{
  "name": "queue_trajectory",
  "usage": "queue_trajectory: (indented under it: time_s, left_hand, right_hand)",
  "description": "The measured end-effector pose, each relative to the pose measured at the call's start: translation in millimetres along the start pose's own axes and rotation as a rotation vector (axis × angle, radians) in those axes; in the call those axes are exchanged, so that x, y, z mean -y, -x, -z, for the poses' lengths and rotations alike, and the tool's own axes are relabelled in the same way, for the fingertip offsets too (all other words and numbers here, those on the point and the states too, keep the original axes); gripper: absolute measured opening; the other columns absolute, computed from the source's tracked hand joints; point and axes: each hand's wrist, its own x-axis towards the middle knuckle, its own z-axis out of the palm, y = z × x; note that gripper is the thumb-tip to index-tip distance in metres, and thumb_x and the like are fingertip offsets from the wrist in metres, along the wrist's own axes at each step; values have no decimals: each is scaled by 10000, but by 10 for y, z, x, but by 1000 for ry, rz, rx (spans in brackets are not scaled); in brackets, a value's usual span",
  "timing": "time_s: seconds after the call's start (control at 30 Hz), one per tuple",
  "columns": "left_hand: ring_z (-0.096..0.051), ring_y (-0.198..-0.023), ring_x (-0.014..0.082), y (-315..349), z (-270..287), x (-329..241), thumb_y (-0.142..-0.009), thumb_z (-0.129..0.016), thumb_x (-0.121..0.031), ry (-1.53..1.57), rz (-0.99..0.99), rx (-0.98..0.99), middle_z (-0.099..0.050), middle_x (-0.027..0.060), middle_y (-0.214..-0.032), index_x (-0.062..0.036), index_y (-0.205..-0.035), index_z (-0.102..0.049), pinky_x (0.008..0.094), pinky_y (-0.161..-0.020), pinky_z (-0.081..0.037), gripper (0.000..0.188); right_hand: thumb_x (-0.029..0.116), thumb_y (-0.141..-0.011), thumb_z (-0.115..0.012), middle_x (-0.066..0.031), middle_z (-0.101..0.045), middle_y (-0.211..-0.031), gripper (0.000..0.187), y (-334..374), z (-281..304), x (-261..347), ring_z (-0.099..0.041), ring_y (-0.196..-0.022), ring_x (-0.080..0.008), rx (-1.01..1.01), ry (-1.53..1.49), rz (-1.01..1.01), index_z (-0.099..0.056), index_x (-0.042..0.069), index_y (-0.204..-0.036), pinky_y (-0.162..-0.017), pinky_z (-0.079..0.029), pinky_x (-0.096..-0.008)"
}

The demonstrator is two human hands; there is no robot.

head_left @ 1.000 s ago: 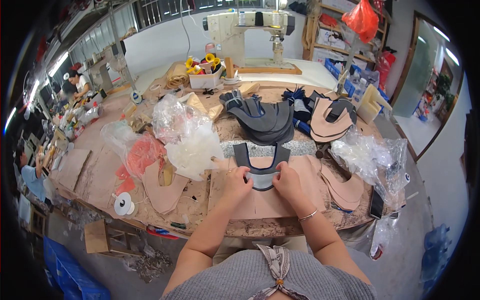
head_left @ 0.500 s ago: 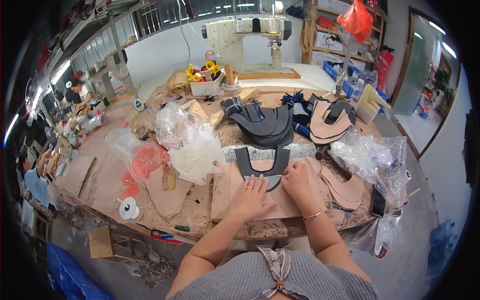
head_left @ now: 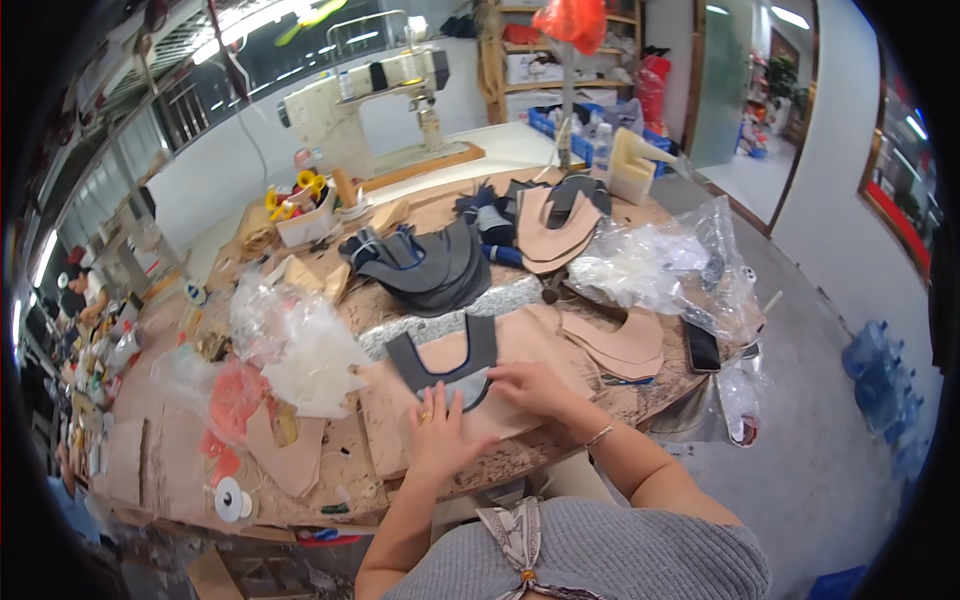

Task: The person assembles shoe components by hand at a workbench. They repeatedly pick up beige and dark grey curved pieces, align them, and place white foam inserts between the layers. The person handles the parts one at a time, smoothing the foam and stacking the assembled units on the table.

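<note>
A dark grey U-shaped piece (head_left: 402, 352) with a blue inner edge, like a shoe upper, lies on a tan board (head_left: 545, 335). A lighter grey strip (head_left: 468, 388) covers its lower curve. My left hand (head_left: 440, 440) rests with its fingers spread on the lower left of the curve. At the right side, my right hand (head_left: 535, 388) has its fingers bent together on the piece's edge. What its fingertips pinch is partly hidden. Behind the board lies a stack of dark grey U-shaped pieces (head_left: 430, 270).
Tan U-shaped pieces (head_left: 625, 345) lie right of the board, near a black phone (head_left: 702, 345). Clear plastic bags (head_left: 650, 255) sit behind them. Left are crumpled plastic (head_left: 310, 365) and a white spool (head_left: 232, 500). A sewing machine (head_left: 335, 110) stands at the back.
The view has turned to the right, so the table and its things sit further left and tilted. Both hands stay on the grey piece, the right one still at its edge.
</note>
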Motion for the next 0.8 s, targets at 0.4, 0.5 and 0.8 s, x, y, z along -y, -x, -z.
queue_trajectory:
  time_s: [0.4,0.5,0.8]
  left_hand:
    - [-437,-1210,333,211,-171,-201,-767,-604,-656,226,-92,-417,-529,136,-1285,-72,-1166,-625,495,-976,-280,708]
    - [-448,-1200,326,228,-196,-175,-801,-614,-595,278,-94,-514,-562,104,-1244,-82,-1147,-631,481,-977,-284,620]
    - [-391,-1300,331,-384,31,-925,-835,-650,-424,440,-557,-332,-495,127,-1321,-61,-1297,-505,461,-1045,-286,605]
  right_hand:
    - [281,-696,-814,-134,-689,-799,330,178,921,-1221,-654,-734,-227,-306,25,-327,-726,54,-919,-672,-507,-336]
    - [259,-746,-775,-135,-688,-791,261,183,931,-1311,-649,-711,-231,-309,51,-257,-726,58,-905,-665,-506,-333]
    - [145,-875,-628,-123,-698,-787,153,157,800,-1611,-653,-667,-205,-505,-68,-288,-691,24,-943,-613,-497,-314]
